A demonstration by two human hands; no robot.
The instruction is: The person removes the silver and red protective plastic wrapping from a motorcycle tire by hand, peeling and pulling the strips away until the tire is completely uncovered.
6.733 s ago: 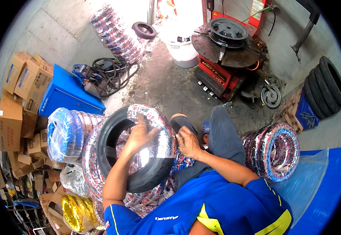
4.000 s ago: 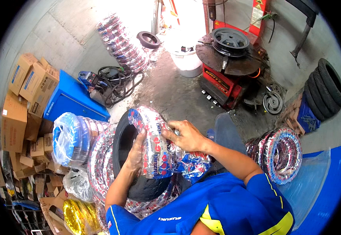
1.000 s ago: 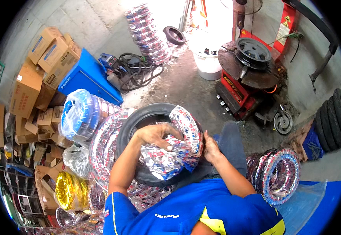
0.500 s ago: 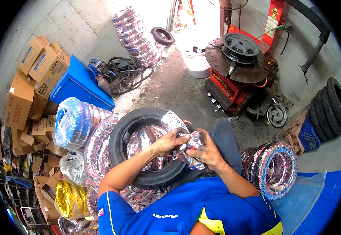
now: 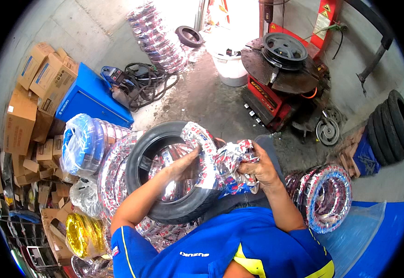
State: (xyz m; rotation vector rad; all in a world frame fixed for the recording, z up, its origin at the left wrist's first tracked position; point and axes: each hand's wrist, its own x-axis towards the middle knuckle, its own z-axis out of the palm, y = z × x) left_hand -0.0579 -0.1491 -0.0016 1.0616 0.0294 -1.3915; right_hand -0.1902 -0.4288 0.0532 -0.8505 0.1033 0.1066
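Observation:
A black tyre [image 5: 139, 139] leans in front of me, its right side wrapped in a printed red, white and blue foil strip [image 5: 209, 162]. The loose end of that strip is a crumpled bundle [image 5: 232, 160], gripped in my right hand [image 5: 263, 169] just right of the tyre. My left hand [image 5: 186, 164] reaches into the tyre's opening against the inner edge of the wrapped part. Its fingers are blurred and partly hidden, so their grip is unclear. More foil-wrapped tyres [image 5: 114, 173] stand behind and left of the black one.
A red tyre-changing machine [image 5: 269, 99] carrying a wheel rim [image 5: 284, 48] stands ahead right. Wrapped tyres [image 5: 329, 199] lie at my right. Leftward are a blue cabinet [image 5: 90, 99], cardboard boxes [image 5: 49, 83] and a gold-wrapped roll [image 5: 83, 234]. A white bucket [image 5: 229, 69] stands ahead.
Both hands were together on the crumpled foil. My left hand has moved left into the tyre's opening, my right hand slightly right with the bundle. More of the wrapped section shows.

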